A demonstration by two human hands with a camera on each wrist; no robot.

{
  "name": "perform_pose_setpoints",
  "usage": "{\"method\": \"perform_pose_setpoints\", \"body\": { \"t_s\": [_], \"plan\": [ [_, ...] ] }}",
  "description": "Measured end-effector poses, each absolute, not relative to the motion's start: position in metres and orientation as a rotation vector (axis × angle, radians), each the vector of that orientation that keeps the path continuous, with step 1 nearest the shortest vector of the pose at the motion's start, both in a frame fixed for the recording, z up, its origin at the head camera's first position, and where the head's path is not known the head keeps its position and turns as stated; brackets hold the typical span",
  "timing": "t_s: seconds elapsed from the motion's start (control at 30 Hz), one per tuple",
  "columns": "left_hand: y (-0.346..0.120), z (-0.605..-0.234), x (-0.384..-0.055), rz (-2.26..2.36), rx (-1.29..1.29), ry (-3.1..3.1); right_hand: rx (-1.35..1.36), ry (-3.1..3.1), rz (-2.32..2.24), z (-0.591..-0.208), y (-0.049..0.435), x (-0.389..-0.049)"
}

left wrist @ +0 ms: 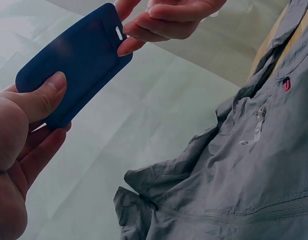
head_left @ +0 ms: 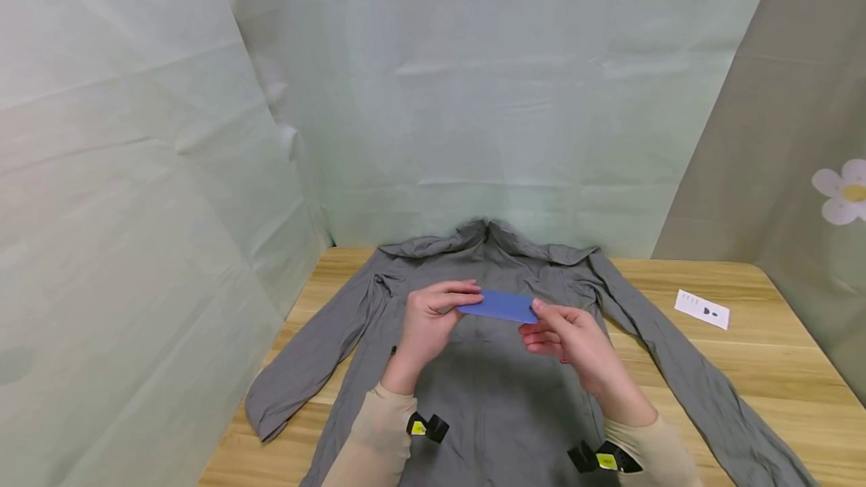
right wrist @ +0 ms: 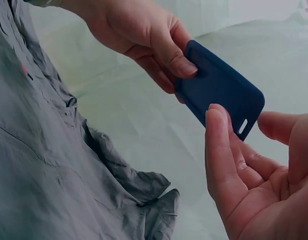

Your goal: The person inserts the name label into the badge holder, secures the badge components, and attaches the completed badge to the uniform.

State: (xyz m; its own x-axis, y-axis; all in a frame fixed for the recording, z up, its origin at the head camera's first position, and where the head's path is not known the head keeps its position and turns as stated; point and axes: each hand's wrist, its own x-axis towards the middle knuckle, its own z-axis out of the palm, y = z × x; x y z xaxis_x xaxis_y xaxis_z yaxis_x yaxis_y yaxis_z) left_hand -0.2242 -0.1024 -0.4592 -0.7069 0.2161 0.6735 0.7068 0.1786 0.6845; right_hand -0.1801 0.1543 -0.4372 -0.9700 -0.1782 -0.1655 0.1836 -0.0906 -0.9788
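A flat blue card holder point(head_left: 499, 307) with a slot at one end is held up above a grey jacket point(head_left: 467, 367). My left hand point(head_left: 436, 314) grips its left end, thumb on one face and fingers behind, as the left wrist view shows. Around the slotted end of the card holder point(right wrist: 219, 90) are the fingertips and thumb of my right hand point(head_left: 571, 337), with its other fingers loosely bent below. The right wrist view shows the right thumb at the holder's edge and a fingertip over its face.
The jacket lies spread on a wooden table point(head_left: 751, 374), collar at the back, sleeves out to both sides. A white card point(head_left: 702, 310) with dark marks lies right of it. Pale sheeting point(head_left: 507, 96) hangs behind and at the left; a flower point(head_left: 846, 192) shows at the right.
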Motion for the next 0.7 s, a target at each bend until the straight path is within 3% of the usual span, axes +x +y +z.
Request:
{"method": "perform_pose_setpoints", "body": {
  "t_s": [0.7],
  "plan": [
    [-0.0959, -0.458, -0.2238, -1.542, -0.903, -2.03, 0.055, 1.941, -2.235, -0.4379, 0.1568, -0.1802]
  ]
}}
